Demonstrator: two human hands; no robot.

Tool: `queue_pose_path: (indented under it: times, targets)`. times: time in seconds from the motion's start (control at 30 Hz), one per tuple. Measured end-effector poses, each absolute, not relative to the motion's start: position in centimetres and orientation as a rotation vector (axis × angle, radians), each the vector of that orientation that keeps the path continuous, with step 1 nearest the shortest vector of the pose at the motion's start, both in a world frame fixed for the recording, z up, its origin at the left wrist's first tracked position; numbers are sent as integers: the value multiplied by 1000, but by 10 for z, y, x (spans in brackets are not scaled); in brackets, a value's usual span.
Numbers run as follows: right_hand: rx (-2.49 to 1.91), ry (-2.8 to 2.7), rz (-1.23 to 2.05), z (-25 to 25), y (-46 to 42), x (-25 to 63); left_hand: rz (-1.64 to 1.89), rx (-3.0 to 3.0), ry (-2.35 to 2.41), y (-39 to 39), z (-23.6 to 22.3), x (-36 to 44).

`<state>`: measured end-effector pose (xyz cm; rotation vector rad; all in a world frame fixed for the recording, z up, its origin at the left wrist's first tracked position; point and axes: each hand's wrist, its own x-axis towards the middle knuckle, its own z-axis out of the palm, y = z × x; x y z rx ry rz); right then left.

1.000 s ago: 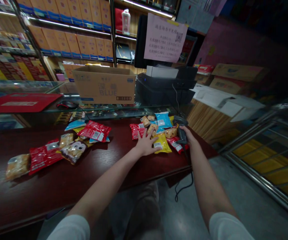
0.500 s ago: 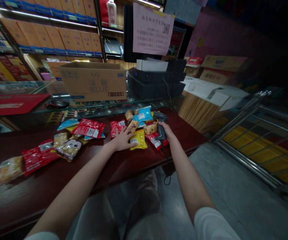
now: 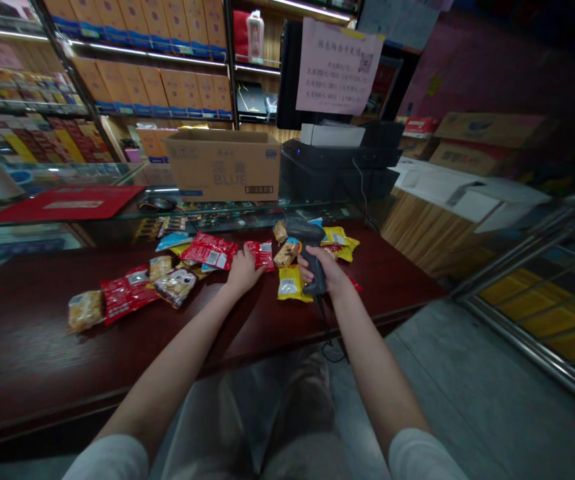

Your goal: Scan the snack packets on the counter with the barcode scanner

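My right hand is wrapped around the grip of a dark barcode scanner, its head pointing left over the snacks. My left hand is open, thumb apart, its fingers resting at the left edge of a small red snack packet. Close on its other side lies a larger red packet. Beneath and beside the scanner are a yellow packet and a clear-wrapped pastry. A monkey-face packet, another red packet and a wrapped pastry lie further left.
All this lies on a dark red wooden counter. Behind it, a cardboard box, a computer mouse and a red folder rest on a glass case. A monitor with a notice stands behind; a metal railing is at right.
My left hand has left the yellow packet and shifted left to the red packets. The scanner, in my right hand, has risen and moved left over the snacks. The view has turned slightly left.
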<state>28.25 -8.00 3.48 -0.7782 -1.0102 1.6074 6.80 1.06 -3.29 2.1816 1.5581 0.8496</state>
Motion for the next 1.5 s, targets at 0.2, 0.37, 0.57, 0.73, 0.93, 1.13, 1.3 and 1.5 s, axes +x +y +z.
queue_pose_path:
  times: [0.2, 0.37, 0.57, 0.73, 0.93, 1.13, 1.3, 1.5]
  targets:
    - [-567, -930, 1937, 8, -49, 265, 979, 1745, 1395, 19, -28, 51]
    - [-545, -866, 1955, -10, -45, 272, 992, 1679, 1312, 16, -18, 36]
    - [-594, -906, 1944, -14, -47, 274, 865, 1723, 1338, 6, -21, 41]
    - [-648, -972, 1913, -6, -56, 274, 1200, 1585, 1072, 6, -14, 42]
    - [-706, -1001, 1884, -3, -61, 275, 1423, 1411, 825, 10, -10, 33]
    - [-729, -981, 1838, -6, -59, 273, 1344, 1394, 690, 15, -21, 40]
    - [-765, -986, 1804, -7, -59, 270, 1353, 1427, 800, 14, -18, 40]
    - [-771, -976, 1766, -6, -62, 266, 1338, 1485, 857, 9, -13, 39]
